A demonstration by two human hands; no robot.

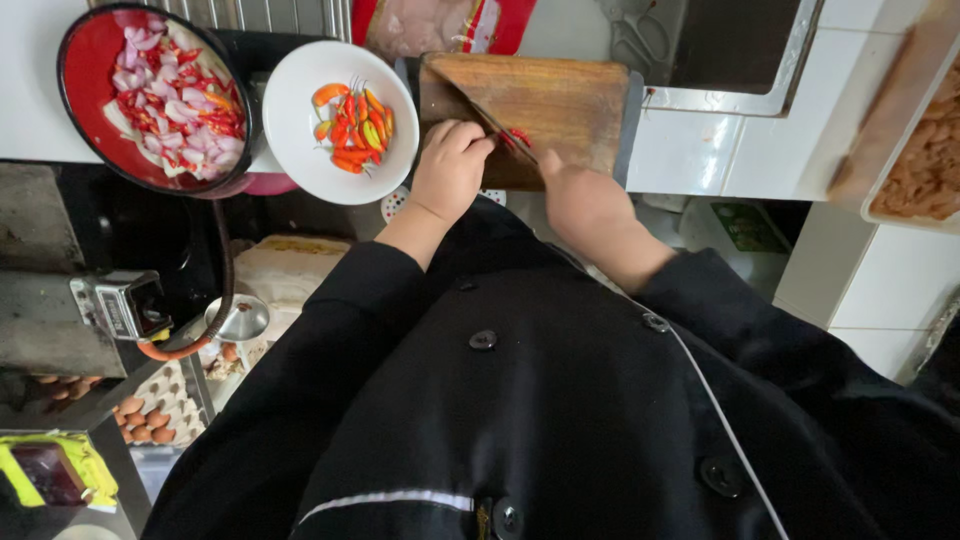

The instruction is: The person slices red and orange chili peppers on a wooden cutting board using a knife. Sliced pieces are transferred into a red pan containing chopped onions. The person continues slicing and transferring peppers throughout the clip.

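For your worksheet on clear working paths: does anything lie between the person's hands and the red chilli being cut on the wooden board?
Nothing visible does. The left hand rests on the cutting board right beside the red chilli, and the right hand holds the knife with its blade at the chilli.

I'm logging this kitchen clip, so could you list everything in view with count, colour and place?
wooden cutting board: one, brown, counter top centre
kitchen knife: one, dark blade, across the board
cut chillies: a few, red, on the board by the blade
round white plate of whole chillies: one, red, orange and green chillies, left of the board
round red bowl of sliced shallots and chillies: one, pink and red, far left
tray of eggs: one, brown eggs, lower left
tray of pale meat pieces: one, right edge
left hand: on the board's near left edge
right hand: at the knife handle
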